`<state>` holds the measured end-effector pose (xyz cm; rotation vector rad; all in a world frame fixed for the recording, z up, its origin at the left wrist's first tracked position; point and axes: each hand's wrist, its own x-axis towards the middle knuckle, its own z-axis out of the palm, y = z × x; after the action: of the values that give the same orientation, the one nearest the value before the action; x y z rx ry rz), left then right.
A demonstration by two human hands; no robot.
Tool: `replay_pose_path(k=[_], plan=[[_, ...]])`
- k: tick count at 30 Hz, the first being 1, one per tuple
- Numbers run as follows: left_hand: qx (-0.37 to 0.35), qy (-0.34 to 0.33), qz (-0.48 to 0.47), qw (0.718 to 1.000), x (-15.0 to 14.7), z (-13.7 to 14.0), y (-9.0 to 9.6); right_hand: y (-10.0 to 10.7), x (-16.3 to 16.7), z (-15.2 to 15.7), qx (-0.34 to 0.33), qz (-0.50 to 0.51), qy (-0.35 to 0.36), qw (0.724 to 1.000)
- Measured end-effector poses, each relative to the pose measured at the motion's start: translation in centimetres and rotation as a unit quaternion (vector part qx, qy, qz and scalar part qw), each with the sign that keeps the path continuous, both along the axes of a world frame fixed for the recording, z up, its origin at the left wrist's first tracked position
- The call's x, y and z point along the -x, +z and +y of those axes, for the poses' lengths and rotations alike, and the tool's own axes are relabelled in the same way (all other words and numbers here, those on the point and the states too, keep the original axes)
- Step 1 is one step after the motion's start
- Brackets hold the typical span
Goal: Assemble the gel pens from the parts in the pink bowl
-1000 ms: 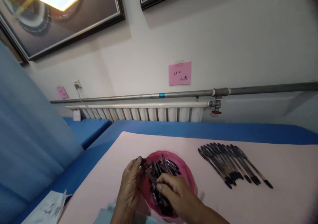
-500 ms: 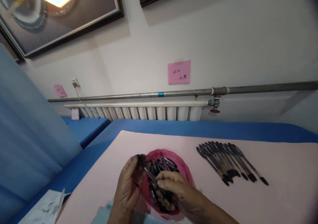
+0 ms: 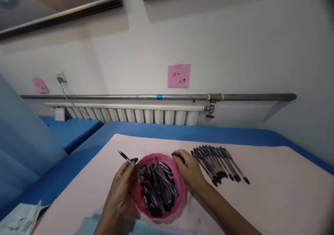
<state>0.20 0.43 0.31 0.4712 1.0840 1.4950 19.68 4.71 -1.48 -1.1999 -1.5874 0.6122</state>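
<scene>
My left hand (image 3: 118,189) is closed on a pen (image 3: 125,156) at the left side of the pink basket (image 3: 180,198). The pen slants, its upper end pointing up and left, past my thumb. Dark stains show on that hand's fingers. At the basket's far right rim my right hand (image 3: 189,170) has its fingers curled together. A small dark spot shows at its fingertips; whether it is an object or a stain I cannot tell. Loose black and clear pen parts (image 3: 159,186) lie jumbled inside the basket. To the right, several black-capped pens (image 3: 219,163) lie side by side in a slanted row.
Pink sheeting (image 3: 273,179) covers the blue padded table (image 3: 146,129). A light blue cloth (image 3: 153,228) lies at the near edge, and white paper (image 3: 19,217) at lower left. A blue curtain (image 3: 23,151) hangs left. Behind stand a radiator (image 3: 146,116) and a pipe (image 3: 125,97).
My right hand has left the pen and moved up and right to the basket's rim. The pen in my left hand now points up and left. The view has shifted right.
</scene>
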Motion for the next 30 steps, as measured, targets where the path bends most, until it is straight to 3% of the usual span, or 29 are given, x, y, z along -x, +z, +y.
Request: replay_pose_path(k=[5,9,15,19,22,25,30], plan=[[0.004,0.017,-0.003,1.000,0.0,-0.1,0.4,-2.1,-0.9,1.0,-0.021,-0.121,0.003,0.992],[0.010,0.012,0.010,1.000,0.2,-0.1,0.6,-2.7,-0.9,1.0,-0.014,-0.165,0.021,0.986],[0.016,0.015,0.018,1.000,0.4,0.1,0.2,-2.2,-1.0,0.8,0.018,-0.226,0.013,0.974],[0.015,0.015,0.016,1.000,0.5,0.1,0.0,-0.8,-0.2,-0.3,-0.017,-0.317,0.003,0.948],[0.017,0.010,0.016,1.000,0.5,0.1,0.1,0.1,0.8,-1.5,-0.043,-0.373,0.064,0.925],[0.022,0.010,0.018,1.000,0.4,0.0,0.3,-0.1,1.9,-2.7,-0.027,-0.413,0.118,0.903],[0.024,0.004,0.021,0.999,0.4,-0.1,0.2,-1.2,2.6,-3.4,-0.010,-0.409,0.133,0.903]])
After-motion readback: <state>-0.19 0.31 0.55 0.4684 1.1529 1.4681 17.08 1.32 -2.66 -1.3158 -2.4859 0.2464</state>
